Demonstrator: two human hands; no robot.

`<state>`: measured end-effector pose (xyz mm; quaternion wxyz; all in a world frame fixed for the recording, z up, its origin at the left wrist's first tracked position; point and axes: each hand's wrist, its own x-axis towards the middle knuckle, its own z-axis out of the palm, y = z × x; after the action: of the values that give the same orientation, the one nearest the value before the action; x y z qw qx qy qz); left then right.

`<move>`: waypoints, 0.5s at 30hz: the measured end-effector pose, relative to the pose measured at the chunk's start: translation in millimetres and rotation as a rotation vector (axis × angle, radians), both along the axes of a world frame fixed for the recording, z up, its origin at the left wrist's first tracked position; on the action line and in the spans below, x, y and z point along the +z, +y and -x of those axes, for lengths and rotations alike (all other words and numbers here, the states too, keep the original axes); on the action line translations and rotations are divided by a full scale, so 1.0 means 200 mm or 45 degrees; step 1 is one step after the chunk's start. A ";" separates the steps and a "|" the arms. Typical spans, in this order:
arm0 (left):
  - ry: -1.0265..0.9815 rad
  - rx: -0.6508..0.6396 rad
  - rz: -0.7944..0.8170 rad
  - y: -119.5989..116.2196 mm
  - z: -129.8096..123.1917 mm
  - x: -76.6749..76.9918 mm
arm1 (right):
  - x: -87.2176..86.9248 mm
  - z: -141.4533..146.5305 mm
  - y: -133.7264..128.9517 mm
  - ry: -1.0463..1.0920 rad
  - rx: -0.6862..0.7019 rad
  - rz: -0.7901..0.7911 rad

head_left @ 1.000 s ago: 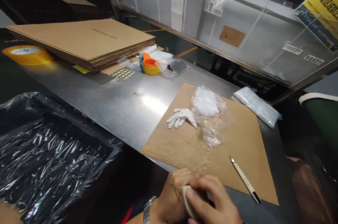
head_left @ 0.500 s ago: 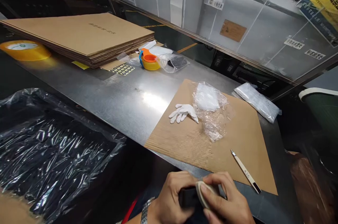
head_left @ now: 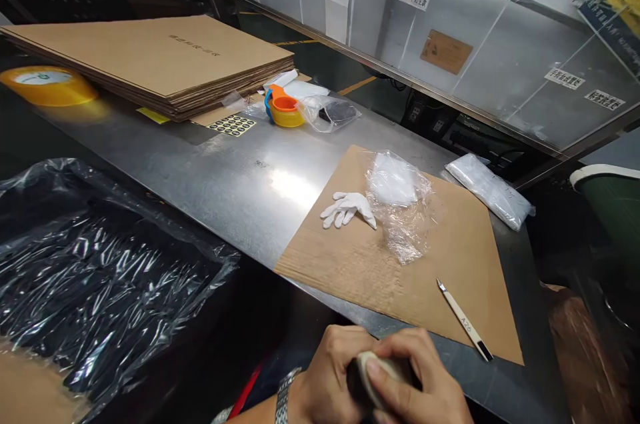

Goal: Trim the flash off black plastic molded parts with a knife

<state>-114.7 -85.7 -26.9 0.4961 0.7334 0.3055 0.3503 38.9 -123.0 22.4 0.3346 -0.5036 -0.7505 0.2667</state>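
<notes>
My left hand (head_left: 330, 374), with a metal-band bracelet (head_left: 283, 397) at its wrist, is closed round a small black object (head_left: 356, 384) at the bottom centre. My right hand (head_left: 427, 381) pinches a beige, round-edged piece (head_left: 383, 371) against that black object, thumb on its face. Fingers cover most of both, and motion smears them, so their exact kind does not show. Beyond the hands, a pale craft knife (head_left: 464, 319) marked A26 lies on a cardboard sheet (head_left: 345, 277). A white glove (head_left: 349, 209) and a crumpled clear plastic bag (head_left: 400, 204) with white contents rest there too.
A metal table (head_left: 220, 177) carries stacked flat cardboard (head_left: 150, 57), a yellow tape roll (head_left: 47, 86), an orange tape dispenser (head_left: 285, 106), a sticker sheet (head_left: 233, 125) and a wrapped packet (head_left: 490, 191). Black plastic (head_left: 100, 277) lines something at left; a translucent panel (head_left: 475, 11) stands behind.
The beige piece has shifted left and now covers more of the black object, and my hands are closer together. The view has moved slightly; the things on the table lie as before.
</notes>
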 end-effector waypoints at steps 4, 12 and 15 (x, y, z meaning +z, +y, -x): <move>0.053 -0.045 0.124 0.00 -0.01 0.00 | -0.01 0.00 -0.01 -0.004 0.019 -0.100; -0.634 -0.295 0.936 0.01 -0.04 0.04 | -0.09 0.01 0.03 0.136 0.034 -0.329; -0.837 -0.110 1.229 0.00 -0.08 0.02 | -0.15 0.02 0.02 0.154 -0.129 -0.361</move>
<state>-98.4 -86.7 -22.0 0.8565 0.2890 0.2304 0.3603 34.1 -119.0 -8.6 0.4601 -0.4716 -0.7326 0.1707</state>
